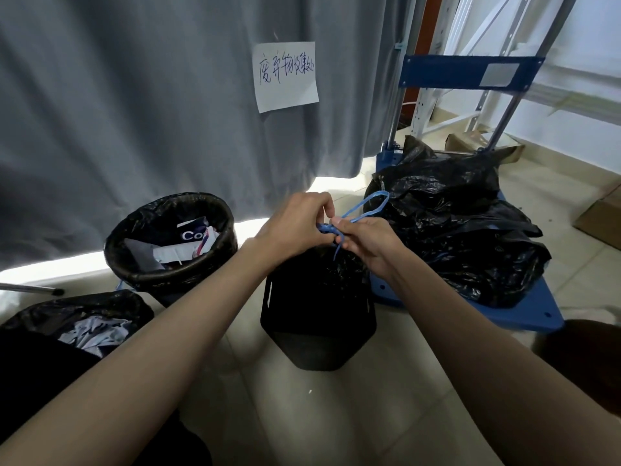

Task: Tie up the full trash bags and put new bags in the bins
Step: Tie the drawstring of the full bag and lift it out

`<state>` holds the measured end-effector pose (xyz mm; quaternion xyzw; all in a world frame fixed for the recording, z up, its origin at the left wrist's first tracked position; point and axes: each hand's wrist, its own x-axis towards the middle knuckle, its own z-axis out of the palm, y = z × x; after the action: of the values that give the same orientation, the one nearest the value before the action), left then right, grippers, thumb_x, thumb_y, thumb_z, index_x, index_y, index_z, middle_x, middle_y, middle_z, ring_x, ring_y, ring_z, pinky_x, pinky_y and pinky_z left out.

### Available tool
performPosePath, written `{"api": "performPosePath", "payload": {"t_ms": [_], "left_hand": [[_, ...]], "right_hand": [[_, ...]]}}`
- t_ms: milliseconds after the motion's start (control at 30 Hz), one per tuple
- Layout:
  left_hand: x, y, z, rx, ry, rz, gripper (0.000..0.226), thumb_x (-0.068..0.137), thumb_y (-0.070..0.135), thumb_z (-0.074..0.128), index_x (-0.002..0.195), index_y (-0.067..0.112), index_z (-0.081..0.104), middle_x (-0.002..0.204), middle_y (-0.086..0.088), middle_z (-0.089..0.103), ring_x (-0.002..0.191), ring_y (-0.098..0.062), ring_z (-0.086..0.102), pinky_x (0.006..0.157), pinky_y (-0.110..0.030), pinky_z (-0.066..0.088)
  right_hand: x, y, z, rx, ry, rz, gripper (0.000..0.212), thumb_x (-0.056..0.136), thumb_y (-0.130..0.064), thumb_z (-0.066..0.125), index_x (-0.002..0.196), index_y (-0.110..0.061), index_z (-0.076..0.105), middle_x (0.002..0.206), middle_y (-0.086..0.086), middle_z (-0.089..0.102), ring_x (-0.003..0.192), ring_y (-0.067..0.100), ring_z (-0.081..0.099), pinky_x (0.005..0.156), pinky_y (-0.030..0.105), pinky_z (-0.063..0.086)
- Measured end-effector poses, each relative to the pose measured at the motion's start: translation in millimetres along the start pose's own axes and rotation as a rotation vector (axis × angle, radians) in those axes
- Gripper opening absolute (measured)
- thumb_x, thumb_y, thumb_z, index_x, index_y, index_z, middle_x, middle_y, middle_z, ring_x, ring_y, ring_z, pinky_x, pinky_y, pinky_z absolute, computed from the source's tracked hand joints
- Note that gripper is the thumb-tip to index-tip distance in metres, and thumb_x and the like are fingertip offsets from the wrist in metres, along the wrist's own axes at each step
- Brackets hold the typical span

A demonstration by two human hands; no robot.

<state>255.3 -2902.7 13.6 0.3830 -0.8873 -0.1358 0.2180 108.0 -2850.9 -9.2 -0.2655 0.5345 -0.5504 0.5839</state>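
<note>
Both grips pinched on blue drawstring (pixel 356 213)

2 bare, sleeveless forearms (pixel 188 334)

Tiled floor (pixel 336 415), three lined bins (pixel 317 307), blue cart (pixel 524 307), perhaps cardboard (pixel 601 220)

A white paper sheet (pixel 286 76) hangs on the grey curtain (pixel 134 95), up above and beyond the hands, with handwritten Chinese characters in dark ink that look like 废弃物收集处. Left of the left hand (pixel 295 223), inside the lined bin (pixel 168 243), a dark blue scrap (pixel 193 231) shows white letters "Co", the rest hidden. A grey label (pixel 499 75) on the cart's blue bar, up to the right, shows no legible writing.
</note>
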Motion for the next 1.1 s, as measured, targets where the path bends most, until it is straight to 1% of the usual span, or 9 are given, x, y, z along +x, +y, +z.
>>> {"api": "performPosePath", "payload": {"t_ms": [167,267,433,633,700,800,867,933,1100], "left_hand": [[-2.0,-3.7,-5.7,0.153,-0.065,-0.045,0.044,0.065,0.05,0.079,0.094,0.023,0.058,0.076,0.007,0.066,0.08,-0.017,0.053,0.067,-0.033,0.045],[-0.7,-8.1,-15.1,0.135,-0.156,-0.098,0.036,0.064,0.039,0.084,0.09,0.026,0.062,0.073,0.011,0.065,0.075,-0.014,0.057,0.065,-0.028,0.037],[5.0,-16.9,-37.3,-0.096,-0.165,-0.179,0.011,0.073,0.015,0.082,0.074,0.02,0.073,0.06,0.003,0.062,0.059,-0.01,0.055,0.055,-0.018,0.038],[3.9,-16.3,-54.4,-0.416,-0.028,-0.181,0.006,0.078,0.011,0.08,0.077,0.014,0.074,0.074,-0.014,0.072,0.067,-0.012,0.062,0.069,-0.027,0.051],[3.6,-18.1,-50.8,-0.364,-0.05,-0.21,0.018,0.073,0.02,0.084,0.088,0.016,0.075,0.082,-0.004,0.073,0.067,-0.008,0.061,0.067,-0.024,0.048],[0.9,-19.6,-37.6,-0.226,-0.151,-0.25,0.062,0.065,0.029,0.089,0.122,0.023,0.065,0.108,0.007,0.065,0.07,-0.006,0.057,0.067,-0.02,0.042],[0.8,-18.4,-28.3,-0.15,-0.18,-0.222,0.069,0.067,0.026,0.089,0.13,0.024,0.06,0.112,0.009,0.063,0.073,-0.005,0.057,0.07,-0.016,0.04],[2.3,-16.4,-24.1,-0.072,-0.16,-0.202,0.057,0.071,0.022,0.086,0.123,0.021,0.065,0.095,0.009,0.066,0.07,-0.009,0.061,0.062,-0.006,0.039],[8.8,-10.3,-33.0,-0.027,-0.067,-0.18,0.009,0.074,0.015,0.082,0.083,0.015,0.079,0.063,0.0,0.069,0.061,-0.012,0.065,0.056,-0.014,0.045]], "right_hand": [[-2.4,-2.5,-0.3,-0.002,-0.069,-0.026,0.01,0.087,-0.007,0.069,0.086,0.003,0.067,0.077,0.009,0.067,0.06,0.012,0.06,0.061,0.02,0.054],[-4.7,-2.2,0.5,-0.004,-0.086,-0.035,0.012,0.087,-0.005,0.069,0.093,0.005,0.067,0.076,0.006,0.067,0.061,0.011,0.057,0.062,0.018,0.052],[-5.1,-0.4,-2.9,-0.011,-0.073,-0.063,0.011,0.087,-0.004,0.069,0.092,0.006,0.068,0.078,0.006,0.066,0.059,0.011,0.055,0.056,0.017,0.049],[-0.1,6.1,-13.0,0.041,-0.005,-0.059,0.006,0.087,-0.003,0.068,0.083,0.0,0.069,0.074,0.007,0.067,0.059,0.012,0.062,0.058,0.017,0.055],[0.3,6.1,-13.3,0.046,-0.029,-0.055,0.005,0.087,-0.003,0.068,0.084,0.001,0.069,0.076,0.008,0.067,0.06,0.011,0.063,0.059,0.017,0.055],[0.2,4.0,-10.4,0.029,-0.075,-0.063,0.005,0.087,-0.003,0.068,0.088,0.001,0.07,0.081,0.008,0.069,0.064,0.011,0.064,0.062,0.017,0.055],[-0.7,2.0,-8.7,0.025,-0.102,-0.075,0.007,0.087,-0.004,0.067,0.091,0.001,0.07,0.082,0.007,0.07,0.066,0.011,0.064,0.064,0.017,0.055],[-1.8,0.9,-7.8,0.02,-0.123,-0.085,0.008,0.088,-0.004,0.067,0.092,0.001,0.071,0.083,0.007,0.071,0.067,0.011,0.064,0.065,0.018,0.055],[-4.0,0.5,-9.5,0.003,-0.134,-0.096,0.011,0.089,-0.006,0.067,0.096,0.001,0.07,0.083,0.008,0.071,0.067,0.012,0.065,0.064,0.018,0.055]]}}
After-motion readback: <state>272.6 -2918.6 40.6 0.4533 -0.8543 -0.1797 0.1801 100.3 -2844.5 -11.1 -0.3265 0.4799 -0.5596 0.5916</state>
